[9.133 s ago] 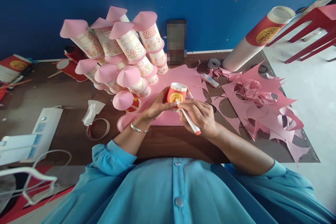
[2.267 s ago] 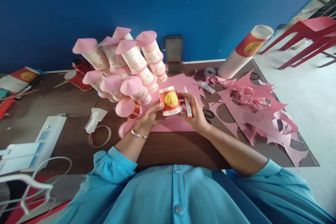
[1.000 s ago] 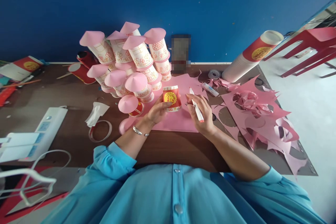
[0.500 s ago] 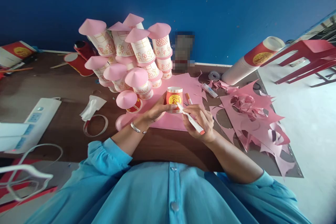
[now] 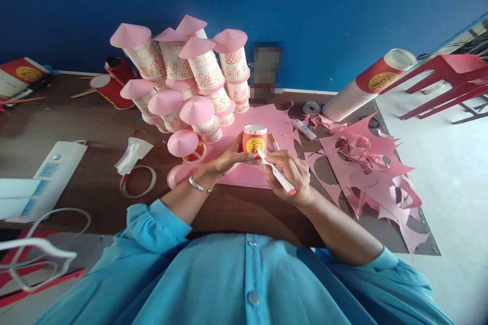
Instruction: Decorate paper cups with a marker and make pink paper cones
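Note:
My left hand (image 5: pixel 232 156) is closed round a red paper cup (image 5: pixel 254 138) with a yellow round emblem and a white rim. In my right hand (image 5: pixel 292 175) is a white marker (image 5: pixel 280 177) with an orange end, its tip against or just in front of the cup's emblem. Beneath both hands lies a pink paper sheet (image 5: pixel 247 177). Close behind the cup, an orange-and-white marker cap or pen (image 5: pixel 273 141) rests on the paper. To the left stand several cup towers (image 5: pixel 204 68) with pink paper cone roofs and drawn red flowers.
Pink paper scraps (image 5: pixel 366 172) cover the table's right side, near a glue tube (image 5: pixel 304 129) and a tape roll (image 5: pixel 311 107). A tall cup stack (image 5: pixel 366 86) leans at the back right. Leftward are a power strip (image 5: pixel 57 172), a tissue (image 5: pixel 133 155) and a ring-shaped strip (image 5: pixel 137 181).
The view has shifted slightly. Both hands keep their hold, with the marker tip still at the cup's emblem.

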### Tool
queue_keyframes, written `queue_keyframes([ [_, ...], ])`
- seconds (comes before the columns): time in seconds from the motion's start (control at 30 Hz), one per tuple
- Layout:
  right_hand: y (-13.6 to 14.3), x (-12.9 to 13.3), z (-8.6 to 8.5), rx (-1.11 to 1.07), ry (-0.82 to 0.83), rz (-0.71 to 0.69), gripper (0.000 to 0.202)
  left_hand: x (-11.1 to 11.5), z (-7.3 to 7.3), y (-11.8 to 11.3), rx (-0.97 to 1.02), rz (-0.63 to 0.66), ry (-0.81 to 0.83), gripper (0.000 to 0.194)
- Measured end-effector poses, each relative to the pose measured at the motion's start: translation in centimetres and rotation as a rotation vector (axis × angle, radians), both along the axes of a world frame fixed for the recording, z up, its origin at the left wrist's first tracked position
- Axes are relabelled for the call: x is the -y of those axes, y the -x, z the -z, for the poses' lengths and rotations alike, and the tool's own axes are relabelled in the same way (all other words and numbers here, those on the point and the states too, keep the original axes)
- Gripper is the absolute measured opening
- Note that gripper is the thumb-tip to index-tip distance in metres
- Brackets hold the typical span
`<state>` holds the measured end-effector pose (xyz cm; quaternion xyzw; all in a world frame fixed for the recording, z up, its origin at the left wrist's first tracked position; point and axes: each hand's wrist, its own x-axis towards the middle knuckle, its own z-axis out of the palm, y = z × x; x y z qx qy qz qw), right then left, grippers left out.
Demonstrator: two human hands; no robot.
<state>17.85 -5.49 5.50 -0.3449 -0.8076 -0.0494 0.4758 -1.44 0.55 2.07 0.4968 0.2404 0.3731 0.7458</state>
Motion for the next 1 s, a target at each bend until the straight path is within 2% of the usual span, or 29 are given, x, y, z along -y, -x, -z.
queue_keyframes([
  [0.3,0.00,-0.04,-0.13,0.022,-0.028,-0.016,0.017,-0.08,-0.04,-0.01,-0.017,0.008,-0.006,0.054],
  [0.53,0.03,-0.09,0.09,-0.005,-0.027,0.014,0.013,0.08,-0.39,-0.05,-0.042,0.017,0.006,0.064],
  [1.0,0.08,0.17,-0.10,0.008,-0.012,0.018,0.018,-0.03,-0.44,-0.02,-0.038,0.013,-0.010,0.067],
])
